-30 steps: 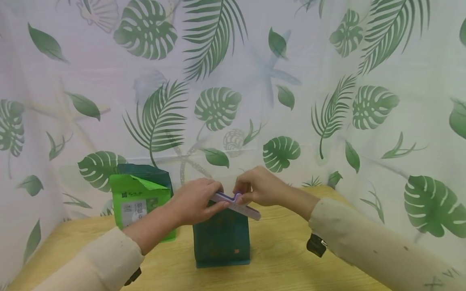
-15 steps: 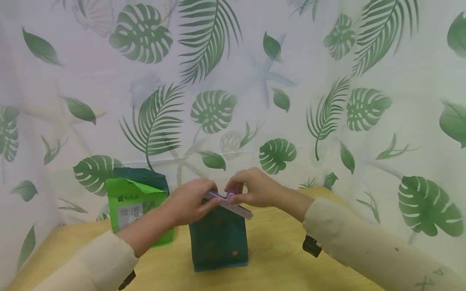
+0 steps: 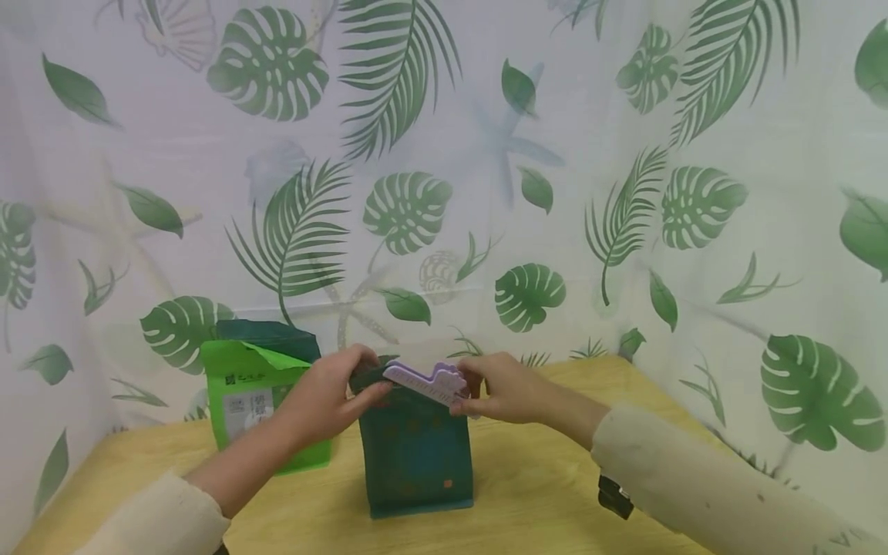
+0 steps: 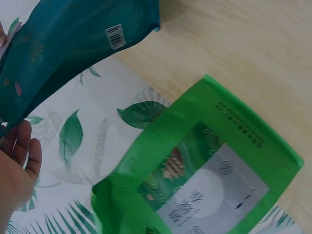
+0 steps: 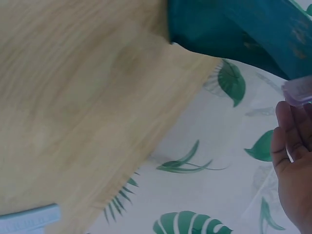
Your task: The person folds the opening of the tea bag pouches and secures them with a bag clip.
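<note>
Pinching the top left corner of a dark teal pouch (image 3: 416,462) with left hand (image 3: 326,397), thumb in front. Gripping the right end of a lilac sealing clip (image 3: 416,380) with right hand (image 3: 509,389), holding it slanted down to the right across the pouch's top. Standing the pouch upright on the wooden table (image 3: 548,486). Seeing a bright green pouch (image 3: 236,389) near it on the left, with a second teal pouch (image 3: 267,333) behind. Spotting a pale blue strip (image 5: 29,219), partly cut off, lower left in the right wrist view.
</note>
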Demonstrator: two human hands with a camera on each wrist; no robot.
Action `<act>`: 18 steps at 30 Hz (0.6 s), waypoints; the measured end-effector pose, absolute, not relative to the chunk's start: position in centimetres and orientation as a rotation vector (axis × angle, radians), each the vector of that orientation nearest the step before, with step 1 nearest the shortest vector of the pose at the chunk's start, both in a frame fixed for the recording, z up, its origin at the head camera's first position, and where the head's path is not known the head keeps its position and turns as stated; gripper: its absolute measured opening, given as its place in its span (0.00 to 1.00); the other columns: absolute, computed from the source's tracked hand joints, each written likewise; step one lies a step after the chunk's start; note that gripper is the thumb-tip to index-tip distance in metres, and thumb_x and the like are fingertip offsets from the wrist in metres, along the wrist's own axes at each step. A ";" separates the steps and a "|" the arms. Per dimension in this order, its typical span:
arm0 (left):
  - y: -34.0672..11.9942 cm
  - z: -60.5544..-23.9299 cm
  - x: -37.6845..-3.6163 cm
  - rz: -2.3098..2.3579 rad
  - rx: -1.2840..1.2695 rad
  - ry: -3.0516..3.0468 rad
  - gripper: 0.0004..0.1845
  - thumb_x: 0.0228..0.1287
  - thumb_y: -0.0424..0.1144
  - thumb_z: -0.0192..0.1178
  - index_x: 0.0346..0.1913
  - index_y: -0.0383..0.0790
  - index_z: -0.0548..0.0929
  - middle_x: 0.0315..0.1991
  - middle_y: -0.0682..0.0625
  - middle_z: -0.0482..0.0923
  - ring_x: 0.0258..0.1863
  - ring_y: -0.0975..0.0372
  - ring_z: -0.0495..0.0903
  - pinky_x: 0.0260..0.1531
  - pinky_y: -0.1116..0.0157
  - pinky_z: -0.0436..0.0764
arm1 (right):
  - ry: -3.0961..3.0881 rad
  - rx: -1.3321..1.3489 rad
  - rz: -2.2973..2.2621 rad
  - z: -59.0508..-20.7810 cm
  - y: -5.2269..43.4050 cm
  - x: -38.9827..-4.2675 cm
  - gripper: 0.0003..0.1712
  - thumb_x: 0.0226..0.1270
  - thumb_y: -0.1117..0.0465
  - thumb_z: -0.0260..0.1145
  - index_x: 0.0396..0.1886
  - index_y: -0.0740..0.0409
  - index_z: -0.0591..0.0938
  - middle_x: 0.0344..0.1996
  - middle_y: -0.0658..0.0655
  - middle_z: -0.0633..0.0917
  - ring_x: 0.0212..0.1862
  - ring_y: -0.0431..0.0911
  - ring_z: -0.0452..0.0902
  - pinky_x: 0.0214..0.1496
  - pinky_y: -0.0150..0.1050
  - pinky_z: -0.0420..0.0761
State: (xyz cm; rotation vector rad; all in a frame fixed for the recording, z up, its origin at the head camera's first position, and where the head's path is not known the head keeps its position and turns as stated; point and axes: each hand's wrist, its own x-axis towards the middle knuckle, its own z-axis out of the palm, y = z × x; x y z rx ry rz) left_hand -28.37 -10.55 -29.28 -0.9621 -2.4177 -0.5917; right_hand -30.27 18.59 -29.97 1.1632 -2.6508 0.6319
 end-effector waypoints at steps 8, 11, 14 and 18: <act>-12.1 -31.6 -28.5 -0.755 -0.933 -2.441 0.19 0.63 0.44 0.69 0.50 0.38 0.78 0.26 0.60 0.76 0.24 0.72 0.73 0.28 0.69 0.76 | -2.685 1.156 0.752 -33.6 19.4 -30.4 0.16 0.62 0.50 0.74 0.38 0.54 0.80 0.28 0.44 0.83 0.28 0.33 0.73 0.31 0.30 0.76; -12.3 -32.2 -28.4 -0.794 -0.920 -2.460 0.14 0.64 0.43 0.69 0.44 0.41 0.77 0.25 0.61 0.74 0.24 0.72 0.71 0.27 0.70 0.75 | -2.699 1.148 0.826 -34.6 19.6 -30.3 0.14 0.62 0.51 0.74 0.35 0.55 0.81 0.26 0.43 0.82 0.28 0.32 0.74 0.31 0.30 0.77; -12.6 -32.9 -28.2 -0.813 -0.895 -2.507 0.10 0.66 0.43 0.67 0.37 0.46 0.75 0.26 0.60 0.73 0.25 0.71 0.71 0.27 0.70 0.74 | -2.695 1.143 0.910 -35.4 19.7 -30.2 0.14 0.62 0.51 0.74 0.37 0.57 0.83 0.26 0.44 0.84 0.28 0.32 0.75 0.30 0.31 0.78; -12.9 -33.7 -28.0 -0.866 -0.867 -2.568 0.11 0.68 0.48 0.65 0.35 0.47 0.75 0.27 0.60 0.74 0.26 0.71 0.72 0.27 0.69 0.73 | -2.693 1.137 1.012 -36.1 19.8 -30.2 0.17 0.62 0.52 0.74 0.43 0.57 0.83 0.27 0.47 0.86 0.29 0.33 0.78 0.31 0.31 0.79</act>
